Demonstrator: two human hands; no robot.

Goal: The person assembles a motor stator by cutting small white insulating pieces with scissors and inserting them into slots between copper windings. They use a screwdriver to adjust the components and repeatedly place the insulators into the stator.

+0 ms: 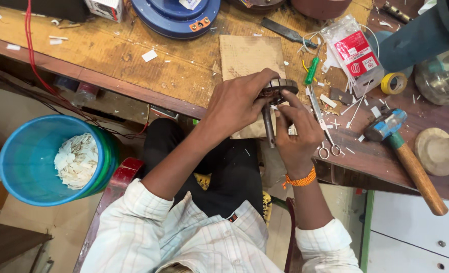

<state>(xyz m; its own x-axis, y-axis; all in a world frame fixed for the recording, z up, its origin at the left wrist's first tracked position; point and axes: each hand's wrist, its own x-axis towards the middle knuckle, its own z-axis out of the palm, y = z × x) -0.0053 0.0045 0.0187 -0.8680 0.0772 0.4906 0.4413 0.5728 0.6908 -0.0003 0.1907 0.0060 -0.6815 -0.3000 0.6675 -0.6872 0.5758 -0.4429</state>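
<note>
You hold a small motor rotor (280, 88), a ribbed metal disc with a steel shaft (268, 126) hanging down from it toward you, at the near edge of the wooden workbench (133, 60). Your left hand (237, 106) wraps over the disc from the left: fingers curled and pressed together around its rim, thumb hidden under them. Your right hand (298, 134) comes up from below: forefinger laid against the disc's right side, thumb against the shaft, the other fingers loosely bent (cannot tell whether they touch the shaft). An orange thread band (301, 180) sits on the right wrist.

Just beyond your fingertips lies a square of brown cardboard (251, 55). Right of your right fingers: a green-handled screwdriver (311, 71), a thin metal strip and small scissors (329, 146), amid white paper scraps. Farther right: a blue-headed hammer (401, 156) with a wooden handle, a roll of yellow tape (394, 83), a clear plastic packet with a red label (353, 50), and a wooden spool (439, 149). Well beyond your left knuckles, at the far edge, is a blue round housing (176, 17).

Left of your left forearm, below bench level, a blue bucket (27, 162) holds pale paper offcuts. A red cable (32, 60) runs down over the bench edge there.
</note>
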